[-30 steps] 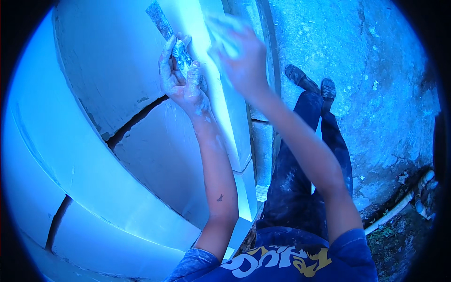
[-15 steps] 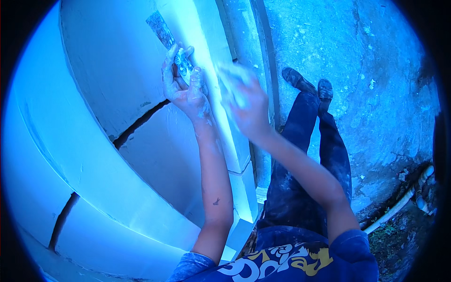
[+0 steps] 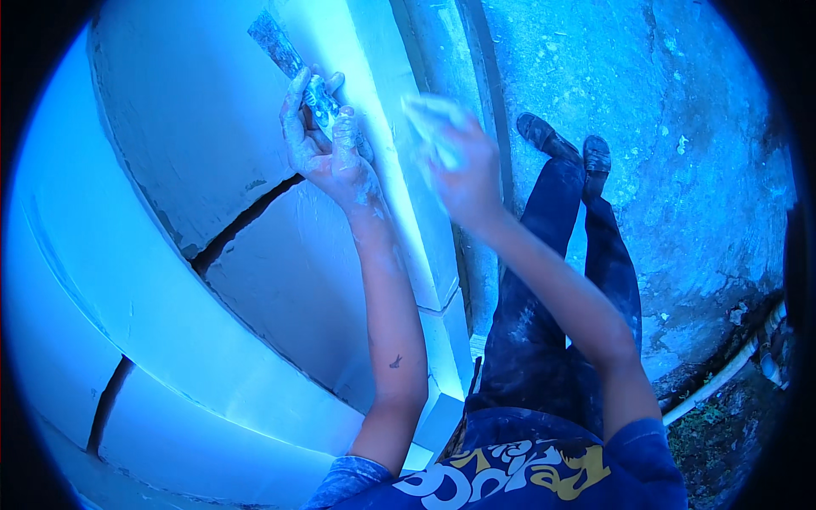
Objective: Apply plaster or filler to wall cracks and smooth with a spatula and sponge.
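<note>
My left hand (image 3: 330,155), smeared with pale dust, is closed around the handle of a putty knife (image 3: 276,44). Its flat, stained blade points up and to the left, over the pale panels. To the right, my right hand (image 3: 467,174) is blurred by motion, its fingers bent round a small, pale, flat piece (image 3: 435,136) that I cannot make out exactly. This hand is over the outer side of the bright, straight ledge (image 3: 399,195); whether it touches the ledge is unclear.
Pale panels (image 3: 195,127) fill the left, with a dark gap (image 3: 246,223) between two of them. A second dark gap (image 3: 110,404) shows at lower left. On the right lies a stained concrete floor (image 3: 680,195), with a pale pipe (image 3: 714,387) at lower right.
The putty knife and my left hand have shifted slightly left and up in the picture. My right hand has moved a little to the right, still blurred.
</note>
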`<state>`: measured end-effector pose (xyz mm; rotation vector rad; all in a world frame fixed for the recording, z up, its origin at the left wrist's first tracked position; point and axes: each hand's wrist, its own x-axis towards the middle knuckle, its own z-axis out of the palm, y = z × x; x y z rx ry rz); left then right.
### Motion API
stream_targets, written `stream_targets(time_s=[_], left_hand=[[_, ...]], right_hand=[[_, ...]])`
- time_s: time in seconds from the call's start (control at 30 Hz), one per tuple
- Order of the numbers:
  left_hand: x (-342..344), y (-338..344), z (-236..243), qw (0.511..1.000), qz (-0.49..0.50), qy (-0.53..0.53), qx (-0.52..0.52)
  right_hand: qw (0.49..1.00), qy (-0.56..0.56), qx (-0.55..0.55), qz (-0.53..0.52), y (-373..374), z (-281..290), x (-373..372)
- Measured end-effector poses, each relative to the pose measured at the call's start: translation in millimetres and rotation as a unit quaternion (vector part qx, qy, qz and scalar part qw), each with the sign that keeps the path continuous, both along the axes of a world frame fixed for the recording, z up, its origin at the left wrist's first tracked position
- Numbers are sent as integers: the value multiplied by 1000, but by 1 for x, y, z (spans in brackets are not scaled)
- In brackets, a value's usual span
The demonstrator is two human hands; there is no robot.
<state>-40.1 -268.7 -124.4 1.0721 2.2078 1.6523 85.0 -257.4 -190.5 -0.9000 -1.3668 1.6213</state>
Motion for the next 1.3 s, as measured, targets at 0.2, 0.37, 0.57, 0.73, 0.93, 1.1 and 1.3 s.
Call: stream_targets(time_s=[0.2,0.37,0.57,0.73,0.93,1.1,1.3], left_hand=[[2,5,-5,1000,-11,22,-7],[2,3,0,1000,-4,13,-5],[4,7,-6,1000,-6,15,15],[3,5,-2,1000,-3,-4,10],[1,5,-7,1000,-7,14,2],[-3,1,-4,1000,-18,25,4],[0,5,-7,999,-13,21,28]], right_hand=[[998,21,-9,-50,41,-21,-28],[999,19,-39,8,8,-12,-6],[998,47,-28,-10,39,-35,-24],[994,90,-58,14,10,-35,-11],[993,94,-62,-35,45,-37,-32],[984,135,-120,-12,-20,-27,4],[987,74,-141,-21,19,-21,-16]])
